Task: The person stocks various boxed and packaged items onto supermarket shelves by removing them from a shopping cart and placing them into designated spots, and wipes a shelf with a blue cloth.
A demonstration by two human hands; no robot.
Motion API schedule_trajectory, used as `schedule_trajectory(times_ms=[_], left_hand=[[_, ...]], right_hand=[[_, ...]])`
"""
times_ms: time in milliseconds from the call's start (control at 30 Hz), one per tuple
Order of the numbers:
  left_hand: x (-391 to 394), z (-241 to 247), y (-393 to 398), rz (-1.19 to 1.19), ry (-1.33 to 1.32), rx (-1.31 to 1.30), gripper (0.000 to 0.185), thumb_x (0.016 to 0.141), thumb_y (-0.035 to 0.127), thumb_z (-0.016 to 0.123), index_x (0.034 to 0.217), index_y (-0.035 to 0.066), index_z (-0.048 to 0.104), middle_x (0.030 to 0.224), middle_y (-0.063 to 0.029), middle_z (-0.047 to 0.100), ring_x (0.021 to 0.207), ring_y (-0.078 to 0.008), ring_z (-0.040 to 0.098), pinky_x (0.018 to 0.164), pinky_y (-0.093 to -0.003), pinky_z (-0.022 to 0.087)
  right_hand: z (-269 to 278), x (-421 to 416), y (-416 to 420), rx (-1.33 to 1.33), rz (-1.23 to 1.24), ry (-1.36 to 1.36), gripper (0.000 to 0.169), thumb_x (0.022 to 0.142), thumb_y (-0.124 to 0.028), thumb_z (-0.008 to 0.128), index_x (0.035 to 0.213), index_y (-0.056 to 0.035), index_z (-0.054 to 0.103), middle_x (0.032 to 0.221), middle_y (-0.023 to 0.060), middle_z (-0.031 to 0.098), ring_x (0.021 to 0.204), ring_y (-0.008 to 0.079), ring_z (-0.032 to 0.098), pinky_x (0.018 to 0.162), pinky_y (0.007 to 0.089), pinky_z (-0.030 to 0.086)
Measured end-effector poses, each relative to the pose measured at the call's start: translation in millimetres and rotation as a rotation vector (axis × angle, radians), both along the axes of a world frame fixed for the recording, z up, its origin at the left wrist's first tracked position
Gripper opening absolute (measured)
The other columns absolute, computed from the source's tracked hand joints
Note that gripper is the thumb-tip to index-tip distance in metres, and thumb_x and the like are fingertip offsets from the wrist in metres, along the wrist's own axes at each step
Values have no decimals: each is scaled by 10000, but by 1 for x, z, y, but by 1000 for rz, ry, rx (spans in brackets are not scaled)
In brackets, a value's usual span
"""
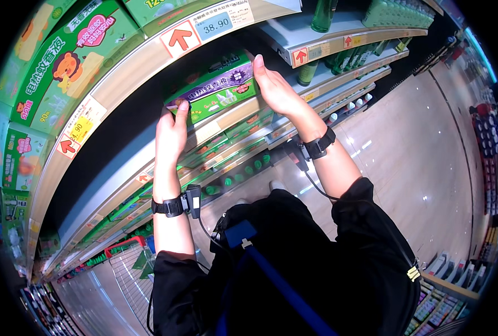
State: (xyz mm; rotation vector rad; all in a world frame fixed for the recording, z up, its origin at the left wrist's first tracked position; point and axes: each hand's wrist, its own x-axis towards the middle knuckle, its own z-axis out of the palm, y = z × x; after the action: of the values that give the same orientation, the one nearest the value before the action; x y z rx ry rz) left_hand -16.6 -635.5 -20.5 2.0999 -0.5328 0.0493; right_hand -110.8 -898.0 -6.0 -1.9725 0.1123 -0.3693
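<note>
A green and purple box of electric mosquito-repellent liquid sits at the front of a shelf, between my two hands. My left hand grips its left end, the thumb lying on the front face and the other fingers mostly hidden. Against the box's right end is my right hand, with its thumb pointing up along the edge. Pictures of refill bottles and a plug-in heater are printed on the box's front. Whether the box's underside touches the shelf, I cannot tell.
Larger green boxes fill the shelf above, behind a price rail. Green bottles stand on shelves to the right. A wire shopping cart with a red handle is at lower left. Tiled floor stretches right.
</note>
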Motion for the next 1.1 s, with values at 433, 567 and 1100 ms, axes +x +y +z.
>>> schedule_trajectory(times_ms=[433, 567, 1100], left_hand=[[-15, -4, -27, 251, 132, 182, 537, 991, 438, 630, 1071, -92, 661, 981, -292, 691, 1008, -365, 687, 909, -387, 494], [-25, -21, -36, 233, 93, 13, 507, 982, 402, 665, 1153, -73, 619, 1063, -240, 711, 1036, -290, 688, 921, -365, 499], [-25, -27, -38, 259, 135, -20, 488, 946, 307, 722, 1249, -44, 570, 1165, -208, 703, 1106, -288, 669, 979, -374, 485]], right_hand=[[-23, 23, -42, -132, 271, 7, 929, 910, -386, 741, 1608, -116, 191, 1333, 251, 614, 1262, 384, 588, 1068, 426, 442], [-37, 27, -53, -135, 332, -35, 991, 884, -378, 759, 1593, -42, 154, 1267, 294, 618, 1210, 421, 599, 1033, 441, 476], [-36, 12, -49, -202, 242, -16, 782, 899, -360, 747, 1487, -17, 361, 1212, 252, 632, 1159, 404, 599, 958, 464, 505]])
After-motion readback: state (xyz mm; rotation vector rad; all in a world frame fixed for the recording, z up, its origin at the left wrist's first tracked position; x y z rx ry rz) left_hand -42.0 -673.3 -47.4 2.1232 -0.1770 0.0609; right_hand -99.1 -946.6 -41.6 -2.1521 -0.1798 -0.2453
